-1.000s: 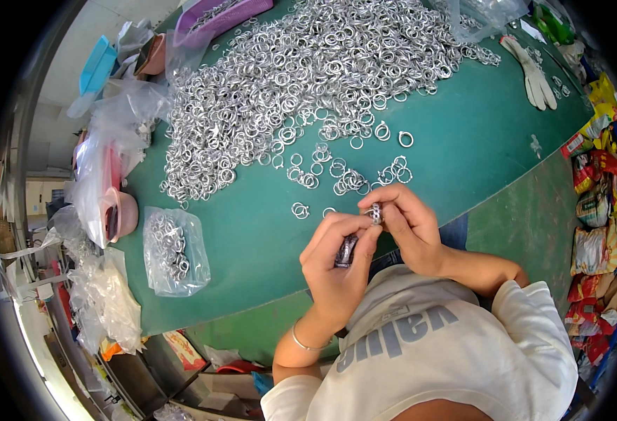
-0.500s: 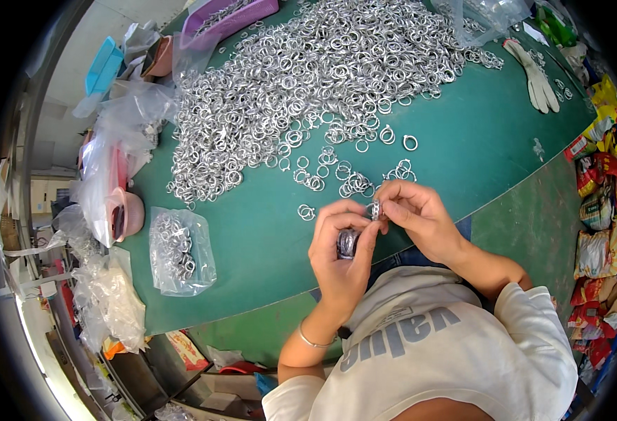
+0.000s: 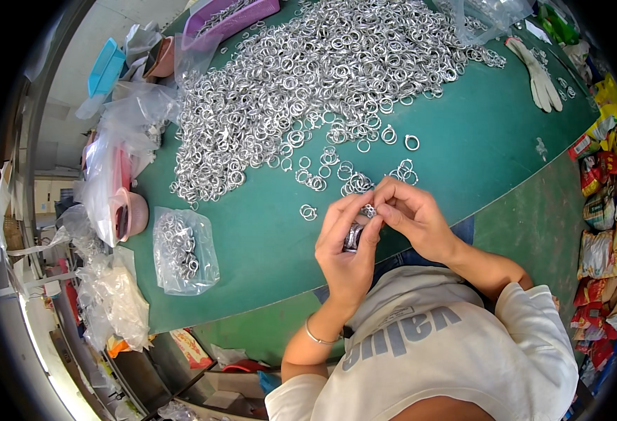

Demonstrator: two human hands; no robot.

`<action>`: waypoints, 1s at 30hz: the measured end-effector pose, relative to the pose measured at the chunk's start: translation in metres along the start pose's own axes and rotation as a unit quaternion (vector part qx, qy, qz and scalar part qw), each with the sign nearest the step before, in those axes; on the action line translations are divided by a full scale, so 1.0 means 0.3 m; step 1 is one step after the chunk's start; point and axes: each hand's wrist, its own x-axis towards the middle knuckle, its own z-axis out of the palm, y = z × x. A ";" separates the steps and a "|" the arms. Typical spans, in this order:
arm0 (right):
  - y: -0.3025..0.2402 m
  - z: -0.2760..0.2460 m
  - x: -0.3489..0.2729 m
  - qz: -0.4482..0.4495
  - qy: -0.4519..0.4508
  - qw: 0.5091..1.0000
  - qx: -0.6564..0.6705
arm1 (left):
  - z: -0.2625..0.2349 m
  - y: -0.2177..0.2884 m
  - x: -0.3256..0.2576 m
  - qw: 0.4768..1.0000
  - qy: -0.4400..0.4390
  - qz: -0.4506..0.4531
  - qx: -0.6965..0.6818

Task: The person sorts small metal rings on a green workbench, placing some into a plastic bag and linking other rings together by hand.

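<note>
My left hand [image 3: 346, 235] is curled around a small stack of silvery metal rings [image 3: 353, 237] in its palm. Between the fingertips of both hands sits a small silvery ring [image 3: 369, 210], its face turned partly upward. My right hand [image 3: 415, 219] pinches that ring from the right side, thumb and forefinger together. Just beyond the fingers lies a cluster of loose rings [image 3: 357, 184] on the green table [image 3: 259, 231]. A large heap of similar rings [image 3: 322, 70] spreads over the far part of the table.
A clear plastic bag of rings [image 3: 186, 251] lies at the left. Along the left edge stand a pink container [image 3: 133, 214] and plastic bags; a purple basket [image 3: 235, 21] is at the back. A white glove [image 3: 536, 76] rests at the far right. Colourful packages [image 3: 596, 245] line the right side.
My fingers have drawn closer around the small ring, which has turned between them. The left hand has shifted slightly right, and the palm's ring stack is more covered.
</note>
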 end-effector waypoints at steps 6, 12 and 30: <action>-0.007 -0.003 0.005 -0.006 -0.004 1.000 -0.024 | -0.001 -0.032 0.005 1.000 0.007 0.024 -0.010; 0.001 -0.016 0.012 0.024 0.025 0.999 -0.025 | -0.003 -0.009 0.013 0.998 0.015 -0.060 0.003; 0.006 -0.016 0.012 -0.030 -0.007 0.998 -0.057 | 0.005 -0.009 -0.004 0.994 0.050 -0.082 -0.049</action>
